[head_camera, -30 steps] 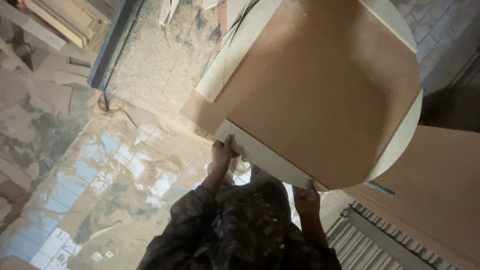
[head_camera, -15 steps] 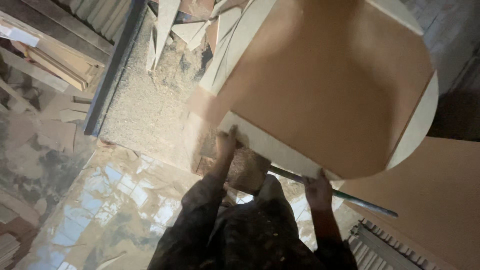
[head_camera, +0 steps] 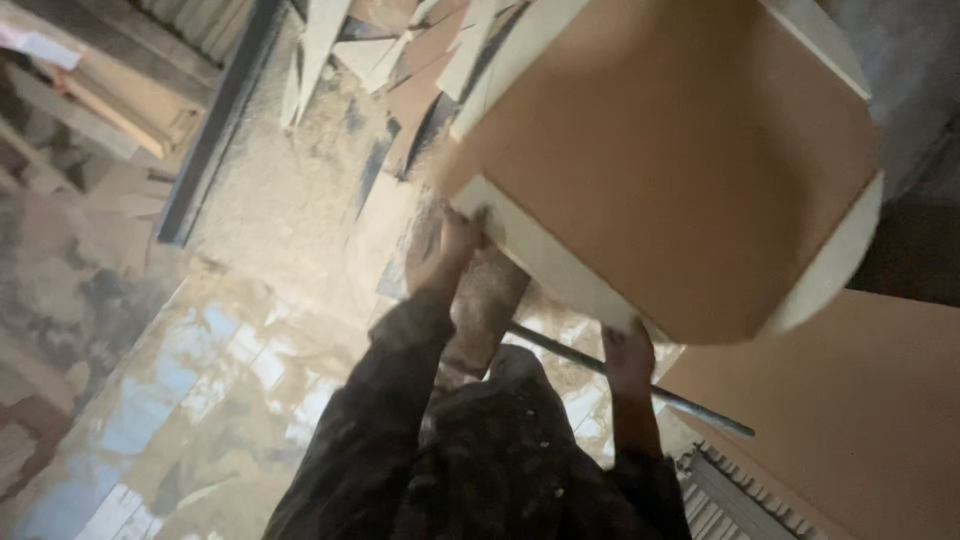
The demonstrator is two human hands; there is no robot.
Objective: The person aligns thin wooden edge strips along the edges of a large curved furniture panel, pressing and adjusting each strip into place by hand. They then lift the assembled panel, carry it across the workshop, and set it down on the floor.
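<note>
1. Brown and flat, a big wooden board [head_camera: 670, 170] fills the top right of the head view. It has pale edges and one round corner at the right. It is held up off the floor and tilts.
2. The left hand [head_camera: 458, 240] grips the near pale edge of the board at its left end. The fingers curl onto the edge, so this hand is clamped on the board.
3. The right hand [head_camera: 628, 352] holds the same near edge further right, from below. It presses on the board's underside. I cannot tell just how its fingers wrap, because the picture is blurred there.
4. Both arms wear dark sleeves [head_camera: 390, 420] that reach up from the bottom middle of the view.
5. A thin metal rod [head_camera: 690, 398] lies on the ground under the board, just behind the right hand. It runs slanting down to the right.
6. Sawdust [head_camera: 290, 190] covers the floor to the left of the board.
7. Pale wood scraps [head_camera: 330, 40] lie in a heap at the top, past the sawdust.
8. Another brown board [head_camera: 860, 420] lies flat at the bottom right, under the raised board.
9. A shiny patterned floor sheet [head_camera: 180, 400] shows at the bottom left.
</note>
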